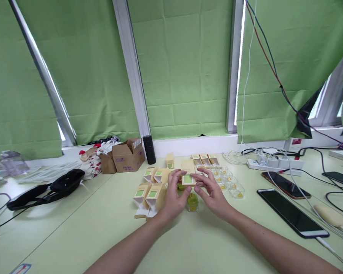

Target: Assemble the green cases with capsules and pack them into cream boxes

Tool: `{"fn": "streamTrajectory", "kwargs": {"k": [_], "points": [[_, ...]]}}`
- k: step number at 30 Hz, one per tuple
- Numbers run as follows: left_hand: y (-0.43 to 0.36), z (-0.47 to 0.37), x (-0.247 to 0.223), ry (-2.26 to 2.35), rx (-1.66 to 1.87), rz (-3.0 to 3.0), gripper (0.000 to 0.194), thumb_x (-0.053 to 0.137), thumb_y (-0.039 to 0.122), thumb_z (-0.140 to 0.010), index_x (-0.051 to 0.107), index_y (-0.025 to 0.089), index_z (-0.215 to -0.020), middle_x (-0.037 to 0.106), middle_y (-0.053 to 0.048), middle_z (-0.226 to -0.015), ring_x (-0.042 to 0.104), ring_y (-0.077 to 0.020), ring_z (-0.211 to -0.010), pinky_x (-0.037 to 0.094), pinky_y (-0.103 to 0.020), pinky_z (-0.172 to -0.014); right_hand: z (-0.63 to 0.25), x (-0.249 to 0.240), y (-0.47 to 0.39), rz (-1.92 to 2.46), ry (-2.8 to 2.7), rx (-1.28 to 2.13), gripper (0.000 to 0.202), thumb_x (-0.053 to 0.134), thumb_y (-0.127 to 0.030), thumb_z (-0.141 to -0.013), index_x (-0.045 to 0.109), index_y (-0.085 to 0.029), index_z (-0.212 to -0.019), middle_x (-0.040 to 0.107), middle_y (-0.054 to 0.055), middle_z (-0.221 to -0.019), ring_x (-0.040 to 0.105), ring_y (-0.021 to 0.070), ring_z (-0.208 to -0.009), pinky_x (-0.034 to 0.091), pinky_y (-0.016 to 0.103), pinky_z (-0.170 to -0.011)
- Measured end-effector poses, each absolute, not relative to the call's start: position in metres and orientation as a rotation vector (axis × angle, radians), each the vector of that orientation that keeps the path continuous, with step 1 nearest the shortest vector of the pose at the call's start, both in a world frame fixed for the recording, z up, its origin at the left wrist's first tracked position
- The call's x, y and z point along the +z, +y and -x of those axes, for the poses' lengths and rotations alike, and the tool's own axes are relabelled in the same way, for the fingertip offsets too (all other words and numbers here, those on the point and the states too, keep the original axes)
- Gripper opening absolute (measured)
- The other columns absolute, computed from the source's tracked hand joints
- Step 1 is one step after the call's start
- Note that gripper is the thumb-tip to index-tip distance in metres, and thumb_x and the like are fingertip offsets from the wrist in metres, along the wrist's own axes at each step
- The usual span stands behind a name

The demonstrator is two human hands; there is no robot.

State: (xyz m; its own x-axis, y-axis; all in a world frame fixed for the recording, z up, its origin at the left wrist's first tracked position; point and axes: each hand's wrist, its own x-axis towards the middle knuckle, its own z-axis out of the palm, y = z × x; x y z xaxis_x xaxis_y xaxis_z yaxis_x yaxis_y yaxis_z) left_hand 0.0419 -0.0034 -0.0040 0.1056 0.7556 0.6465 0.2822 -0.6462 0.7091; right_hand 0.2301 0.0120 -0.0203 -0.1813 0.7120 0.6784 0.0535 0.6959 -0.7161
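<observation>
Between my two hands is a small cream box [188, 179] with a green label, held above the table. My left hand [175, 192] has its fingers round the box's left side, and my right hand [212, 191] grips its right side. Just below the box stands a small clear jar with green contents [192, 203]. Open cream boxes [156, 196] with green windows lie beside my left hand. Past my right hand are several clear containers [236, 190] with yellow bits inside.
More cream boxes [207, 160] stand at the back. A brown carton [128, 156] and black cylinder [149, 150] are behind on the left, with a black pouch [67, 182] nearer. Phones [293, 213], cables and a power strip [277, 164] lie on the right.
</observation>
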Motion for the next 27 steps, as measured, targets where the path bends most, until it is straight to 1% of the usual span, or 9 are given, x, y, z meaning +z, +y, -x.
{"fn": "streamTrajectory", "kwargs": {"k": [3,6,8,10,15,18,21,24,27], "points": [[-0.007,-0.041,-0.002,1.063,1.553,-2.031,0.04,0.064,0.043,-0.103,0.056,0.032,-0.14,0.044,-0.011,-0.152,0.041,-0.0304,-0.15,0.037,-0.051,-0.123,-0.23,-0.021,0.012,0.64,-1.714,0.644,0.042,0.066,-0.051,-0.102,0.068,-0.037,-0.142,0.041,0.012,-0.164,0.039,0.0346,-0.156,0.051,0.053,-0.117],[-0.01,-0.041,0.001,1.098,1.542,-2.055,0.042,0.062,0.043,-0.104,0.056,0.033,-0.144,0.042,-0.011,-0.156,0.037,-0.0315,-0.153,0.036,-0.053,-0.125,-0.23,-0.022,0.012,0.64,-1.769,0.642,0.044,0.064,-0.051,-0.103,0.066,-0.037,-0.145,0.049,0.011,-0.162,0.024,0.0344,-0.164,0.04,0.061,-0.124],[-0.012,-0.042,0.001,1.102,1.554,-2.06,0.043,0.062,0.043,-0.104,0.056,0.033,-0.145,0.043,-0.012,-0.156,0.038,-0.0319,-0.154,0.037,-0.053,-0.125,-0.23,-0.023,0.011,0.644,-1.788,0.631,0.046,0.065,-0.051,-0.102,0.066,-0.037,-0.146,0.05,0.011,-0.163,0.025,0.035,-0.164,0.036,0.063,-0.126],[-0.012,-0.042,0.001,1.104,1.576,-2.065,0.044,0.062,0.043,-0.104,0.055,0.032,-0.145,0.044,-0.011,-0.156,0.039,-0.032,-0.153,0.037,-0.054,-0.125,-0.231,-0.023,0.009,0.648,-1.794,0.596,0.049,0.066,-0.052,-0.102,0.064,-0.036,-0.148,0.045,0.011,-0.167,0.03,0.0361,-0.162,0.035,0.063,-0.127],[-0.007,-0.041,-0.004,1.12,1.644,-2.03,0.042,0.062,0.043,-0.104,0.054,0.031,-0.143,0.045,-0.012,-0.154,0.043,-0.0318,-0.15,0.037,-0.053,-0.125,-0.232,-0.019,0.003,0.615,-1.812,0.492,0.057,0.065,-0.05,-0.102,0.053,-0.04,-0.157,0.036,0.007,-0.174,0.034,0.0349,-0.161,0.034,0.061,-0.128],[-0.003,-0.041,-0.005,1.15,1.665,-1.963,0.044,0.062,0.047,-0.103,0.052,0.029,-0.142,0.05,-0.012,-0.148,0.051,-0.0311,-0.141,0.043,-0.051,-0.118,-0.233,-0.015,0.0,0.56,-1.852,0.428,0.06,0.063,-0.046,-0.104,0.046,-0.041,-0.16,0.037,0.005,-0.174,0.032,0.0346,-0.161,0.031,0.063,-0.129],[-0.001,-0.041,-0.003,1.214,1.663,-1.905,0.045,0.063,0.052,-0.101,0.054,0.027,-0.136,0.058,-0.012,-0.137,0.058,-0.0295,-0.126,0.049,-0.047,-0.107,-0.232,-0.014,-0.001,0.527,-1.912,0.375,0.06,0.06,-0.041,-0.105,0.043,-0.041,-0.162,0.039,0.004,-0.173,0.029,0.0351,-0.162,0.031,0.066,-0.128],[-0.002,-0.041,0.003,1.261,1.634,-1.856,0.048,0.065,0.058,-0.098,0.056,0.025,-0.132,0.064,-0.01,-0.126,0.062,-0.0276,-0.113,0.05,-0.042,-0.098,-0.232,-0.015,-0.002,0.504,-1.961,0.358,0.06,0.058,-0.036,-0.106,0.041,-0.041,-0.163,0.041,0.002,-0.172,0.023,0.034,-0.164,0.029,0.068,-0.128],[-0.002,-0.04,0.007,1.284,1.618,-1.803,0.053,0.069,0.061,-0.095,0.057,0.024,-0.13,0.067,-0.01,-0.12,0.063,-0.0273,-0.109,0.05,-0.04,-0.094,-0.232,-0.016,-0.004,0.468,-2.005,0.359,0.058,0.055,-0.032,-0.107,0.042,-0.041,-0.163,0.043,0.001,-0.171,0.025,0.0323,-0.164,0.03,0.067,-0.129]]}}
